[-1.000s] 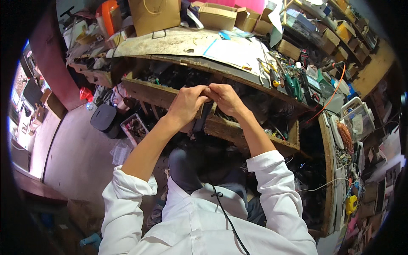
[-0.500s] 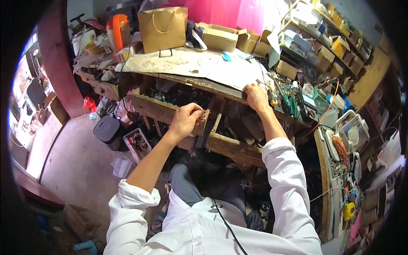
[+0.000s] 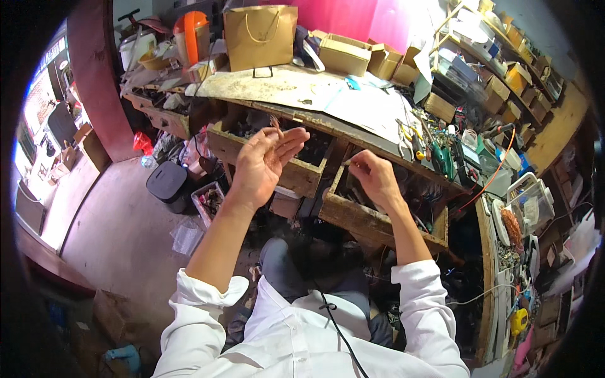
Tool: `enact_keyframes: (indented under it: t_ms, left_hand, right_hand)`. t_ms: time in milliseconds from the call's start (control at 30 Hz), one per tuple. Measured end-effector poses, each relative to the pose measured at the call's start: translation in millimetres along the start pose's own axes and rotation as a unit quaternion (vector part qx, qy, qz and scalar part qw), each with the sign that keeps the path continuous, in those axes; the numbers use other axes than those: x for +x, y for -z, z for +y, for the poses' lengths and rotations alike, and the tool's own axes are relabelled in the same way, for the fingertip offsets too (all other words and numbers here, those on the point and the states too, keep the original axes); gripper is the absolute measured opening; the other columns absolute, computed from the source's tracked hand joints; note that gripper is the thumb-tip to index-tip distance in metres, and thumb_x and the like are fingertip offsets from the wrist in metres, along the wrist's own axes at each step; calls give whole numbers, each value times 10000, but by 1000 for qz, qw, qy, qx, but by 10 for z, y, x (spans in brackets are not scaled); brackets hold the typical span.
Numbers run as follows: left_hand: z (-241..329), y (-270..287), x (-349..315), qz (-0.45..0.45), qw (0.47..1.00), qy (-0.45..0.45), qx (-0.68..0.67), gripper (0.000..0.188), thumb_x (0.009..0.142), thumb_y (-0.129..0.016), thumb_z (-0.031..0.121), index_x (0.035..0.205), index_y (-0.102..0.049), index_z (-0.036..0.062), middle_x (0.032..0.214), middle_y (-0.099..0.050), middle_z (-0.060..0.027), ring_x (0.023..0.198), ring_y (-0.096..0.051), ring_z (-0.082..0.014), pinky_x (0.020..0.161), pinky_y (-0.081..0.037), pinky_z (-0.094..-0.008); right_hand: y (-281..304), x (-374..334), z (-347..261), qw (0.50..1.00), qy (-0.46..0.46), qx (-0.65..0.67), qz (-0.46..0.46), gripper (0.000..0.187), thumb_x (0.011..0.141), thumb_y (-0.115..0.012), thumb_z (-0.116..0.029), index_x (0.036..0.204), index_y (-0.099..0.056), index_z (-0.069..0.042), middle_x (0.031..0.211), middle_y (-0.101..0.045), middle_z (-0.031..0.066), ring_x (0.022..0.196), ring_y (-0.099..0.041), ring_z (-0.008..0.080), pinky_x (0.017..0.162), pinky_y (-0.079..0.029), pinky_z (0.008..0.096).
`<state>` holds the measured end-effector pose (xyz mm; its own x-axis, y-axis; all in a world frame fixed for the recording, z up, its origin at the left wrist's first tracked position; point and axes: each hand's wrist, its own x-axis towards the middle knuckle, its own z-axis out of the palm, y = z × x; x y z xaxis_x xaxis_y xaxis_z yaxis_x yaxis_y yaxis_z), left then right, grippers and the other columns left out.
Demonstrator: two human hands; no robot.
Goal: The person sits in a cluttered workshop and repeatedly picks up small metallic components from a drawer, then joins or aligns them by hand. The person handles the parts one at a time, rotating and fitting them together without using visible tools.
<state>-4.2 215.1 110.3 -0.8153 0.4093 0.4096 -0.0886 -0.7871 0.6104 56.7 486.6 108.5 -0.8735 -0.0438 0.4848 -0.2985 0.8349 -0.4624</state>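
My left hand (image 3: 261, 165) is raised palm up in front of the left drawer (image 3: 293, 176), its fingers loosely bent. Thin copper-coloured strands (image 3: 275, 122) stick up by its thumb, and reddish bits show on the palm. Over the left part of the right drawer (image 3: 359, 218) is my right hand (image 3: 377, 179), its thumb and fingertips pinched together. Whatever lies between those fingertips is too small to make out. Both wooden drawers stand pulled out under the workbench (image 3: 249, 88), with dark, cluttered contents partly hidden by my hands.
Pliers (image 3: 413, 135) and other hand tools crowd the bench's right side. A paper bag (image 3: 259, 38) and open cardboard boxes (image 3: 345, 55) stand along its back. On the floor at left are a black bin (image 3: 167, 181) and a tray of scraps (image 3: 210, 200).
My right hand has left the bench edge and come down over the right drawer, fingers pinched. My left hand has lifted and turned palm up. The view has shifted slightly.
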Motion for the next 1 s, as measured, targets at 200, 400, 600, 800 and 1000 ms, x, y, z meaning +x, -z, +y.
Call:
enact_keyframes:
  t_ms: [200, 400, 600, 800, 1000]
  left_hand:
    - [230, -37, -305, 98, 990, 84, 48, 132, 1045, -458, 150, 1047, -539, 46, 699, -367, 31, 520, -318, -56, 455, -275, -224]
    - [76, 133, -740, 71, 964, 255, 38, 298, 959, -579, 228, 1147, -537, 1, 712, -413, 57, 533, -341, -39, 477, -301, -204]
    - [-90, 7, -1186, -1, 937, 316, 150, 308, 877, -760, 193, 1109, -628, 39, 792, -549, 64, 558, -375, 12, 466, -276, -172]
    - [-29, -4, -1415, 11, 944, 280, 175, 253, 975, -636, 278, 863, -622, 51, 582, -416, 91, 454, -313, -6, 413, -221, -180]
    - [16, 163, -1488, 61, 975, 183, 108, 304, 1007, -575, 283, 823, -592, 42, 557, -404, 65, 439, -292, -19, 406, -210, -198]
  right_hand:
    - [-369, -468, -322, 954, -43, 293, -48, 166, 926, -691, -124, 1046, -647, -16, 868, -673, 30, 769, -615, 79, 692, -514, 248]
    - [-514, -731, -816, 904, -78, 417, -55, 164, 927, -686, -85, 1047, -632, 13, 901, -659, 16, 826, -625, 60, 729, -509, 208]
    - [-604, -937, -1176, 927, -53, 370, -33, 183, 886, -714, -22, 1043, -625, 11, 935, -650, 24, 848, -619, 68, 751, -510, 209]
    - [-633, -1133, -1300, 916, -112, 385, -2, 163, 865, -735, -29, 998, -651, 11, 873, -678, 40, 773, -627, 73, 668, -511, 215]
    - [-700, -1227, -1218, 855, -147, 497, 31, 127, 877, -721, -33, 996, -699, 5, 836, -720, 73, 701, -669, 97, 596, -540, 216]
